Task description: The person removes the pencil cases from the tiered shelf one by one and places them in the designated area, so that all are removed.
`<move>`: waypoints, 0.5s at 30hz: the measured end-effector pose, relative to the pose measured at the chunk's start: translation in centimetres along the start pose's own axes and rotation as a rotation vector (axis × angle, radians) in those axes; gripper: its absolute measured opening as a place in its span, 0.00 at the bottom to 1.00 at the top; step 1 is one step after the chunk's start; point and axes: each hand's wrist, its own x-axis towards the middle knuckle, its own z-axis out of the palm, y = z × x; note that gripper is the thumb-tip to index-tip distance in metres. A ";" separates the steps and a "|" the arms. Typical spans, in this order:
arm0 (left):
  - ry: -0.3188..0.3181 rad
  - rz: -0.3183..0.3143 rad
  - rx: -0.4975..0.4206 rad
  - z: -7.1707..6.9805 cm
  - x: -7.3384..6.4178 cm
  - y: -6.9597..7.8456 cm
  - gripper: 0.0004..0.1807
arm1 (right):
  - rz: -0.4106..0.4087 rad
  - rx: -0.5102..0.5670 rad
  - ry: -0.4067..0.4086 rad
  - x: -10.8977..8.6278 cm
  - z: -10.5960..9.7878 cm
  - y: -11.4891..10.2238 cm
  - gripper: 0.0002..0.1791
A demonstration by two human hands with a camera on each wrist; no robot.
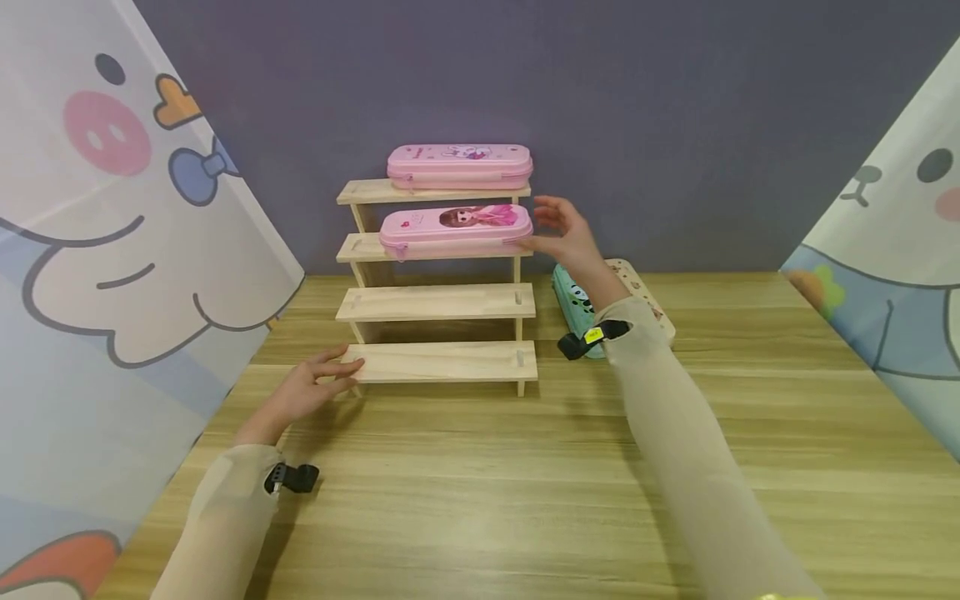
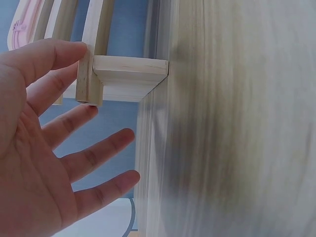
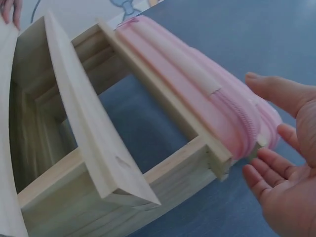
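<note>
A wooden stand with several steps holds two pink pencil cases. On the top step lies one pencil case with a bunny picture (image 1: 461, 167); on the step below lies another with a doll picture (image 1: 456, 232). My right hand (image 1: 564, 237) is at the right end of the doll case, its thumb beside the corner and its fingers spread; in the right wrist view its fingers (image 3: 276, 170) are relaxed around that end. My left hand (image 1: 303, 387) touches the left end of the lowest step (image 1: 442, 361) with thumb and index finger, the other fingers straight and apart (image 2: 98, 155).
Behind my right wrist, a green pencil case with a panda (image 1: 573, 304) and a cream patterned case (image 1: 641, 292) lie on the wooden table (image 1: 465, 500). A grey wall (image 1: 675, 125) stands close behind the stand. Cartoon panels flank both sides.
</note>
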 end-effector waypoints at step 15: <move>0.002 0.013 -0.013 0.1 -0.1 -0.2 0.26 | -0.029 -0.076 -0.076 1.3 1.5 0.8 0.35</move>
